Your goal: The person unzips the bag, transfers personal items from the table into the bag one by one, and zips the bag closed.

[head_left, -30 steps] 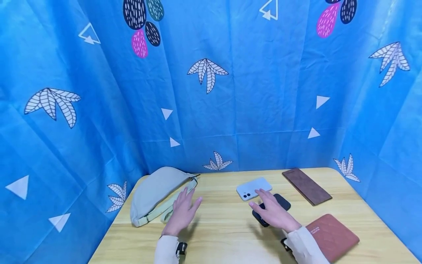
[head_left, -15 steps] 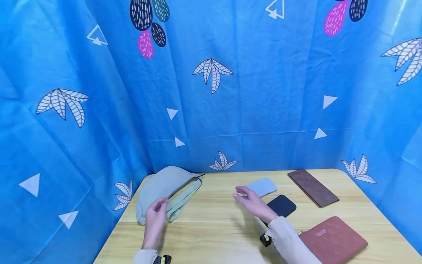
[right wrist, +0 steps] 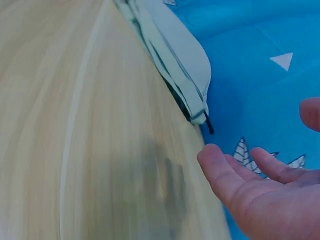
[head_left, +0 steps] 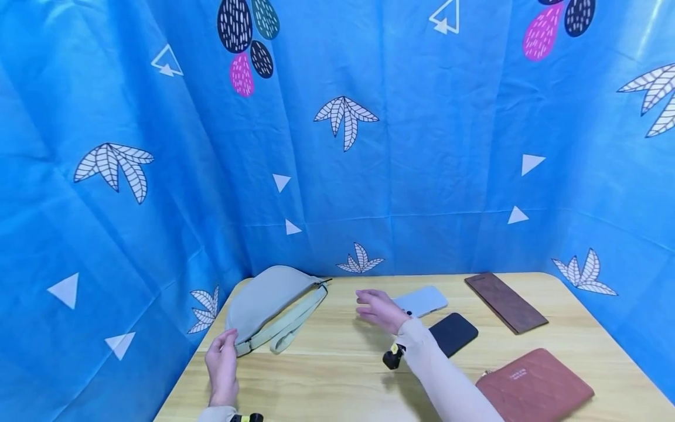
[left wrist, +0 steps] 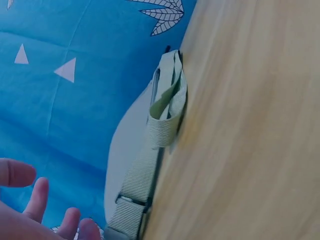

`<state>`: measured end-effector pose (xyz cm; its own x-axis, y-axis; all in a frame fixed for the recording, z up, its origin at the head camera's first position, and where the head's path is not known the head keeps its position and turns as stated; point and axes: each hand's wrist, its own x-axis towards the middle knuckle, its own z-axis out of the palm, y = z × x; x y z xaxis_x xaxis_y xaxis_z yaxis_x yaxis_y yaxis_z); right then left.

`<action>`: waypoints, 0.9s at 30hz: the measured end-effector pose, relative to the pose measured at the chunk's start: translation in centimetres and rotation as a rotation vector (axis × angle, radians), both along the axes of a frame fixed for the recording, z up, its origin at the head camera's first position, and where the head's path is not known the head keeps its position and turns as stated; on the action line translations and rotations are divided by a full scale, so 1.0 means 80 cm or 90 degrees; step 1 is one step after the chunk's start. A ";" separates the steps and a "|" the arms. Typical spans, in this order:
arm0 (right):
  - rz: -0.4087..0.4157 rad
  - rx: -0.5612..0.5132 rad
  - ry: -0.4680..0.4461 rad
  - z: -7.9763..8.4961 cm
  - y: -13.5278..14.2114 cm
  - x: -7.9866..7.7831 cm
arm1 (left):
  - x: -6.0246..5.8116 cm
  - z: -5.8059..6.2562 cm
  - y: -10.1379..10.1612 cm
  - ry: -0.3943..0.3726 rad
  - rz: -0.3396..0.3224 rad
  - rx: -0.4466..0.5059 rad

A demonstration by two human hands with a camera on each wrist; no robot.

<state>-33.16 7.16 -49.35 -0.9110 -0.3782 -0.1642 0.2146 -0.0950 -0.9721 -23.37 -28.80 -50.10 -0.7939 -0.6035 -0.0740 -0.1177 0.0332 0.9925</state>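
A pale grey-green belt bag [head_left: 269,296] lies at the back left of the table, its webbing strap [head_left: 295,321] folded along its front. My left hand [head_left: 222,364] hovers by the bag's near left end. In the left wrist view its fingers [left wrist: 37,200] are spread and hold nothing; the head view does not settle whether a fingertip touches the bag. My right hand [head_left: 381,309] hangs over the table between the bag and the white phone [head_left: 424,300], partly covering the phone's left end. Its fingers [right wrist: 220,172] are extended, apart from the bag in the right wrist view.
A black phone [head_left: 456,333] lies partly behind my right sleeve [head_left: 440,369]. Further right are a long brown wallet [head_left: 506,302] and a reddish quilted pouch [head_left: 535,384]. Blue patterned curtains [head_left: 337,176] surround the wooden table [head_left: 316,387].
My left hand has moved left, from over the strap to the bag's left end. The right hand has moved left off the phones. The head view has shifted slightly; the objects stay put.
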 end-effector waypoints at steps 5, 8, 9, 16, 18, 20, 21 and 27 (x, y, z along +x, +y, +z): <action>0.005 -0.055 -0.047 -0.015 -0.029 -0.019 | 0.003 -0.006 -0.009 -0.008 0.024 0.067; -0.013 -0.079 -0.070 -0.024 -0.044 -0.029 | 0.006 -0.008 -0.013 -0.007 0.027 0.087; -0.021 -0.091 -0.077 -0.027 -0.049 -0.032 | 0.007 -0.008 -0.014 -0.006 0.025 0.095; -0.049 -0.180 -0.117 -0.036 -0.083 -0.043 | 0.013 -0.011 -0.025 0.004 -0.037 0.188; -0.056 -0.207 -0.126 -0.038 -0.090 -0.044 | 0.014 -0.013 -0.027 0.006 -0.059 0.212; -0.065 -0.231 -0.134 -0.039 -0.095 -0.046 | 0.013 -0.014 -0.028 0.006 -0.080 0.232; -0.068 -0.239 -0.135 -0.039 -0.097 -0.046 | 0.013 -0.014 -0.028 0.004 -0.088 0.235; -0.079 -0.278 -0.146 -0.039 -0.112 -0.050 | 0.013 -0.010 -0.031 0.005 -0.113 0.263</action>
